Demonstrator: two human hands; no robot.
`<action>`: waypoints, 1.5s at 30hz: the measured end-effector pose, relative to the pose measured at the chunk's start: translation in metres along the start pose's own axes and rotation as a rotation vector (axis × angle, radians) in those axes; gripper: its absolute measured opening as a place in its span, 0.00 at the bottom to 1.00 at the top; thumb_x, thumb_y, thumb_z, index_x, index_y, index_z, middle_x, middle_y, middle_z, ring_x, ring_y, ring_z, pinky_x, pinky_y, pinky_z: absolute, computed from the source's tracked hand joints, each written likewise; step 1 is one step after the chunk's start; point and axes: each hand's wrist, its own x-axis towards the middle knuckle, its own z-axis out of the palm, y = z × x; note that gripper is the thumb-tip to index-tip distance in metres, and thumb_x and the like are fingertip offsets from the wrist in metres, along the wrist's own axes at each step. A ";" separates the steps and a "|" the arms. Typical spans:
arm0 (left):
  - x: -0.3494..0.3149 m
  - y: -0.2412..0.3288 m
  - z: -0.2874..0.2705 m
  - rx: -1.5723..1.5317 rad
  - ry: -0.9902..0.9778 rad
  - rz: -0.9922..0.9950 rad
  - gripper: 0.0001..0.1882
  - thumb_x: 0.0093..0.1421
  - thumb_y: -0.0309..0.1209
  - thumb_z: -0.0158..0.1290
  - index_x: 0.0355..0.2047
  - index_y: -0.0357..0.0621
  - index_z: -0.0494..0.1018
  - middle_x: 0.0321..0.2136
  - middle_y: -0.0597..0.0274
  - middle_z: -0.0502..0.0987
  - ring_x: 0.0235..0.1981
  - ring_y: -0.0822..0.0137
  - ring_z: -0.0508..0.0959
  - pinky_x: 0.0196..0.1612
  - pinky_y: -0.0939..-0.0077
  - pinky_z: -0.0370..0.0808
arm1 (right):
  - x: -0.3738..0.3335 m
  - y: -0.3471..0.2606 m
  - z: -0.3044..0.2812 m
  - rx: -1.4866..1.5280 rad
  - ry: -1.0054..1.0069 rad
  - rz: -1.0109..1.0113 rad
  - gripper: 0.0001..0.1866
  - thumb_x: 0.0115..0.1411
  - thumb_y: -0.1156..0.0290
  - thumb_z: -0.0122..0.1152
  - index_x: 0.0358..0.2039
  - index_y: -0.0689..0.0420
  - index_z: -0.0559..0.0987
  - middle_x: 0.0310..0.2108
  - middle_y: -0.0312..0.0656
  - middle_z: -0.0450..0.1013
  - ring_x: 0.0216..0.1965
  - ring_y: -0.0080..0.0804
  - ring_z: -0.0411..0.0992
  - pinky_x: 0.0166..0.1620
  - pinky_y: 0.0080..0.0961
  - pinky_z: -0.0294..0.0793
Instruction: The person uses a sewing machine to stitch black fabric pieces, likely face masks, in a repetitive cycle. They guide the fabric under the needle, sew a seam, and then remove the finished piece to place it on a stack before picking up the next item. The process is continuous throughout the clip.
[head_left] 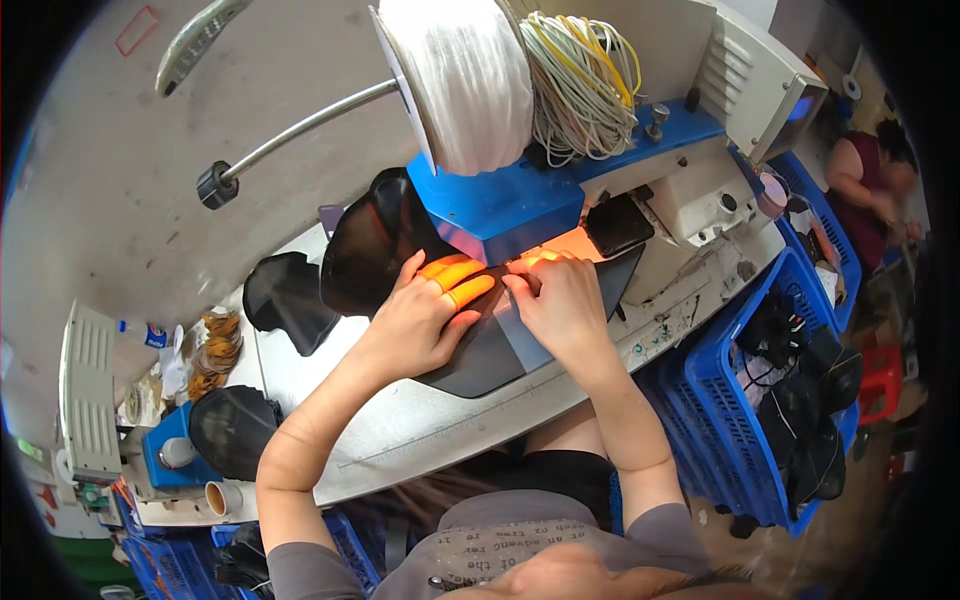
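A flat black piece of sheet material (pixel 468 372) lies on the white worktable under the blue machine head (pixel 505 205), where an orange-white light glows. My left hand (pixel 425 318) is closed on the piece's upper edge, with orange covers on several fingers. Close to the lit spot, my right hand (pixel 558 305) pinches the same edge between thumb and bent fingers. The fingertips of both hands partly hide the edge. Just left of the machine head rests a larger glossy black piece (pixel 370 245), with another curved black piece (pixel 285 298) beyond it.
Above the machine stand a large spool of white tape (pixel 460 85) and a coil of pale and yellow cord (pixel 580 85). A black phone (pixel 618 225) lies right of the hands. Stacked blue baskets (pixel 725 400) hold black pieces at right. Someone (pixel 865 190) sits at far right.
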 end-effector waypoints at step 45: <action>0.020 -0.017 -0.014 0.283 0.004 0.119 0.14 0.57 0.36 0.57 0.42 0.47 0.81 0.39 0.53 0.77 0.39 0.52 0.77 0.63 0.46 0.61 | -0.031 0.024 -0.017 0.219 0.260 -0.216 0.05 0.47 0.78 0.68 0.27 0.58 0.82 0.26 0.35 0.72 0.30 0.35 0.70 0.35 0.30 0.69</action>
